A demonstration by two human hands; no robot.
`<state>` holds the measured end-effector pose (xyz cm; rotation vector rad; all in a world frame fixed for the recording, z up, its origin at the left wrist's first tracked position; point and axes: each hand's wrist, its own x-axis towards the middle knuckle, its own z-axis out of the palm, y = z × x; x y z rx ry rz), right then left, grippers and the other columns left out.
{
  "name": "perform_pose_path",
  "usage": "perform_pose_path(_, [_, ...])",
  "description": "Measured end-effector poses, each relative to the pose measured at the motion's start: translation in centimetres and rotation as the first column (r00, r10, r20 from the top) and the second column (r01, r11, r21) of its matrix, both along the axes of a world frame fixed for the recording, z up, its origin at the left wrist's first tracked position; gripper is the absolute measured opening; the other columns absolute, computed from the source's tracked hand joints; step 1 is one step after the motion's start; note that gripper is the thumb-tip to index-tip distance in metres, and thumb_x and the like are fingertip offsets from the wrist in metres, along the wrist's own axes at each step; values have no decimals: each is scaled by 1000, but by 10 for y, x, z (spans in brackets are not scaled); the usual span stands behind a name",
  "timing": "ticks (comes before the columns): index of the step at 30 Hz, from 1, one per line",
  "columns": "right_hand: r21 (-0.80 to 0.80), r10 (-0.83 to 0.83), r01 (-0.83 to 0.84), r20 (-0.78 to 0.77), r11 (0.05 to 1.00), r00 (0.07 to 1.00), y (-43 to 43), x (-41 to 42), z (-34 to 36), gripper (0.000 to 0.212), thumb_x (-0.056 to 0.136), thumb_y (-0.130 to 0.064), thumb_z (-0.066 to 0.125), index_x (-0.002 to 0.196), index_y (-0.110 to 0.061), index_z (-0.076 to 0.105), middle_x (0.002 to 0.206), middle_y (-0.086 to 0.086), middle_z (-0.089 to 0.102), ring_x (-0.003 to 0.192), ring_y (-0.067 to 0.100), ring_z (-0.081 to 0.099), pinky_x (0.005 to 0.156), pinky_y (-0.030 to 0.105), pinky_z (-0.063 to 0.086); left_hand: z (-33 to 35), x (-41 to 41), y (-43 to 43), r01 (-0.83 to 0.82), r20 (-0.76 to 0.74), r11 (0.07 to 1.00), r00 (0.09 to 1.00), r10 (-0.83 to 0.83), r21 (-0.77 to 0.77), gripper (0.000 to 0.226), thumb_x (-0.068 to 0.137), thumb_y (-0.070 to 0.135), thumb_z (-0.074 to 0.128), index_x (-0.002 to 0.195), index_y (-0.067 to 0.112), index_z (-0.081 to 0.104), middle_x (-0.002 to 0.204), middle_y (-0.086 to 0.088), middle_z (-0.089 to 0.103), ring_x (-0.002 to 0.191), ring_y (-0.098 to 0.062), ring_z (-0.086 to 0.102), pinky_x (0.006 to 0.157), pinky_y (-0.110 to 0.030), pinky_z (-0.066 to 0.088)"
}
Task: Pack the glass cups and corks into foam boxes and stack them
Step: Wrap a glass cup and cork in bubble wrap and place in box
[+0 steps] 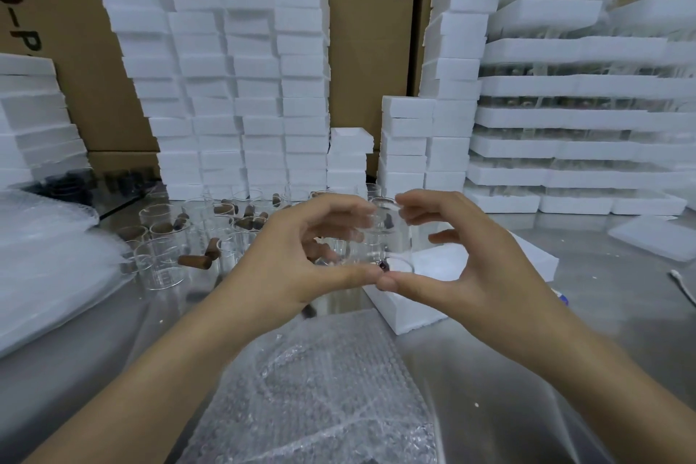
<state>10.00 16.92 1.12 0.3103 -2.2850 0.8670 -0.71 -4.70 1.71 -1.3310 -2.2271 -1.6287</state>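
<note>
View: head camera, looking down over a packing table (587,298).
Cup: a clear glass cup (380,234) is held in mid-air between both hands, tilted, just above an open foam box (410,309).
Left hand: the left hand (301,256) curls round the cup's left side, fingers over the top and thumb underneath.
Right hand: the right hand (470,256) cups the other side, fingers arched near the rim, and its thumb meets the left thumb below the glass.
Speck: a dark speck (383,266) sits by the thumb tips, too small to identify.
Handling: the cup is probably light, rigid, slick and thin-walled, so it would chip or crack if knocked against its neighbours.
Hold: the side wall looks the safest place to grip, with a thumb under the base and no squeezing at the rim.
Supply: loose cups (162,264) and brown corks (196,260) crowd the table to the left, some touching.
Stacks: foam stacks (233,87) stand behind the hands.
Foreground: bubble wrap (320,388) lies between the forearms.
</note>
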Motion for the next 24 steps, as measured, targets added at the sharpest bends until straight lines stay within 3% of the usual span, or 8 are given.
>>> perform_pose_path(5, [-38, -36, 39, 79, 999, 996, 2, -4, -3, 52, 72, -70, 74, 119, -50, 63, 103, -25, 73, 106, 1, 68, 89, 19, 49, -3, 4, 10, 19, 360, 974, 928, -101, 224, 67, 68, 24, 101, 127, 25, 71, 120, -1, 80, 110, -21, 78, 89, -26, 62])
perform_pose_path(11, [66, -155, 153, 29, 986, 987, -2, -6, -7, 26, 94, -62, 61, 92, -39, 74, 85, -22, 72, 86, 6, 70, 73, 27, 53, -13, 10, 20, -21, 591, 965, 794, -143, 261, 80, 65, 30, 104, 130, 15, 61, 119, -8, 80, 111, -26, 78, 84, -31, 64])
perform_pose_path(13, [19, -207, 206, 15, 978, 978, 1, -7, -5, 19, 97, -51, 63, 85, -39, 70, 80, -19, 72, 79, 4, 72, 68, 23, 50, -13, 10, 19, -25, 542, 992, 839, -48, 126, 81, 66, 41, 100, 134, 27, 59, 122, 0, 78, 108, -18, 78, 88, -36, 65])
perform_pose_path(16, [-307, -221, 227, 54, 924, 974, 9, -7, 1, 15, 101, -33, 68, 88, -30, 75, 79, -13, 77, 68, 4, 75, 64, 16, 47, -16, 13, 15, -96, 243, 980, 960, 138, -177, 62, 72, 62, 93, 117, 42, 54, 101, 13, 72, 81, 0, 69, 71, -24, 57])
perform_pose_path(18, [-527, -208, 242, 123, 815, 970, 12, -6, 6, 18, 104, -34, 66, 95, -23, 77, 85, -9, 80, 70, 10, 77, 72, 27, 53, -24, 19, 17, -100, 46, 891, 990, 134, -443, 45, 77, 73, 82, 95, 40, 57, 82, 14, 67, 65, 3, 58, 59, -20, 50])
perform_pose_path(20, [-678, -154, 244, 192, 693, 969, 15, -7, 8, 24, 105, -36, 63, 99, -18, 78, 88, -5, 82, 72, 13, 78, 77, 33, 54, -34, 24, 20, -117, -83, 715, 993, 84, -689, 51, 80, 81, 71, 84, 32, 59, 72, 15, 63, 61, 2, 56, 57, -25, 46])
perform_pose_path(22, [-744, -100, 255, 248, 617, 964, 16, -10, 7, 27, 105, -38, 63, 101, -15, 77, 92, -3, 82, 73, 14, 79, 82, 35, 56, -41, 28, 22, -182, -199, 597, 979, 37, -782, 52, 87, 79, 66, 80, 28, 58, 70, 15, 61, 61, 2, 53, 58, -28, 41])
perform_pose_path(24, [-768, -53, 261, 285, 585, 957, 15, -12, 3, 28, 105, -39, 63, 104, -14, 77, 93, -3, 83, 74, 13, 79, 87, 37, 56, -41, 27, 23, -181, -203, 616, 979, 35, -766, 41, 95, 62, 66, 78, 26, 56, 68, 14, 60, 57, 1, 51, 58, -28, 39])
